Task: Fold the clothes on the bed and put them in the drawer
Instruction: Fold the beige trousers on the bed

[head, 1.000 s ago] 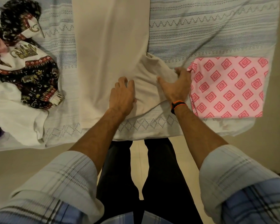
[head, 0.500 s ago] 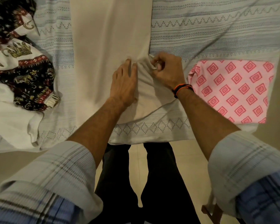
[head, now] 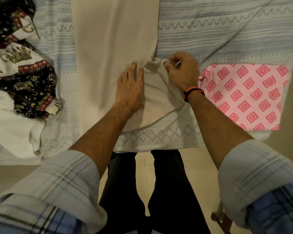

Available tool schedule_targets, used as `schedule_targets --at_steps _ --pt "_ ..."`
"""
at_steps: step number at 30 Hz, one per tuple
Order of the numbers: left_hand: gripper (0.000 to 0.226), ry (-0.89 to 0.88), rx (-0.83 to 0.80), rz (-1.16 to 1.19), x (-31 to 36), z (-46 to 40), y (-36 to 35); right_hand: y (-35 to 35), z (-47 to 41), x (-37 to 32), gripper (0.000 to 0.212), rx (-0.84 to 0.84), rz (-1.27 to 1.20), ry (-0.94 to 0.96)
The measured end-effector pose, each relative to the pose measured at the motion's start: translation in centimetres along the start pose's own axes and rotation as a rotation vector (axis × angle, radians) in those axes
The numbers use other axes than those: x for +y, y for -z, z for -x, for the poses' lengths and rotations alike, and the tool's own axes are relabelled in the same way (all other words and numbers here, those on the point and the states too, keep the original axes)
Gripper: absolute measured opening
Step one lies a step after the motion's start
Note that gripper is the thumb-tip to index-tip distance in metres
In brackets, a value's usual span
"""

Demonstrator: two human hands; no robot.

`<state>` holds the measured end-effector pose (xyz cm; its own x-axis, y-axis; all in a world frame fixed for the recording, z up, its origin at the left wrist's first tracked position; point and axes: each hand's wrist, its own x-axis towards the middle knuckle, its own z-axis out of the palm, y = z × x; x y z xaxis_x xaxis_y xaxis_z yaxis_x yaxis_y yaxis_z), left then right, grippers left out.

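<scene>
Cloth first: the beige garment (head: 113,48) lay lengthwise on the bed (head: 227,34), just left of the folded pink piece (head: 247,95). Your left hand (head: 130,88) pressed it flat, fingers straight, while your right hand (head: 183,71) pinched the bunched flap; pulling that flap taut would likely have kept the crease straight.
</scene>
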<state>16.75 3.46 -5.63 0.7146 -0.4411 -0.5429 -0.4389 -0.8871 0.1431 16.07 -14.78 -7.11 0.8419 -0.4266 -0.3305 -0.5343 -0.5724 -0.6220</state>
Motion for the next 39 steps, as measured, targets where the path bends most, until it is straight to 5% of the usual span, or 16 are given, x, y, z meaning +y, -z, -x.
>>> schedule_targets --at_steps 4,10,14,18,24,28,33,39 --pt "0.134 0.002 0.008 0.003 -0.1 -0.1 -0.1 -0.3 -1.1 0.1 0.015 0.063 -0.104 -0.117" --pt "0.134 -0.001 0.014 -0.013 0.0 -0.1 -0.3 -0.4 -1.0 -0.2 0.063 -0.190 -0.065 -0.002" --pt "0.133 -0.002 0.032 -0.015 -0.1 0.0 -0.4 -0.7 -1.8 -0.7 0.028 -0.181 0.079 0.040" --pt "0.136 0.003 0.022 -0.004 -0.2 0.0 -0.5 -1.4 -1.5 0.0 0.018 -0.057 -0.088 -0.146" --pt "0.139 -0.004 0.019 -0.018 -0.3 0.0 -0.7 -0.4 -1.1 -0.1 0.036 -0.192 0.022 -0.162" --pt "0.139 0.001 0.000 -0.029 -0.1 0.2 -0.7 0.1 -0.4 1.0 0.035 -0.107 0.033 -0.253" --pt "0.118 0.005 -0.014 -0.004 -0.3 1.6 -1.0 0.7 2.0 1.6 0.079 -0.277 0.203 -0.276" --pt "0.098 0.002 -0.022 0.097 -0.6 4.5 -1.6 2.1 4.6 2.9 0.075 -0.318 0.030 -0.475"
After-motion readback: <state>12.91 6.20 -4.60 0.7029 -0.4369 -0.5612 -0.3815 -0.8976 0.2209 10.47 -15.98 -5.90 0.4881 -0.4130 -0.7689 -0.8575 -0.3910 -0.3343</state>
